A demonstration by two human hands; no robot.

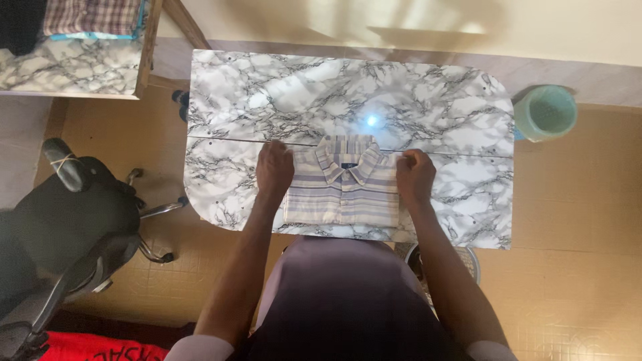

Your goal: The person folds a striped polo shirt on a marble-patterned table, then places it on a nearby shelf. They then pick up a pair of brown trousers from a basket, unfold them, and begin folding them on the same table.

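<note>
Your left hand lies flat, fingers spread loosely, on the left shoulder of the folded striped shirt, and your right hand is curled at the shirt's right edge, fingers bent onto the fabric; whether it pinches the cloth you cannot tell from here. The shirt sits collar up, buttoned, in a neat rectangle near the front edge of the marble-patterned bench, right in front of your body. The rest of the bench top around it is bare, with a bright light reflection just beyond the collar. Off the bench's right end stands a green bucket on the floor. To your left a black office chair is parked near the bench corner, and farther back a second marble surface carries folded plaid cloth.
</note>
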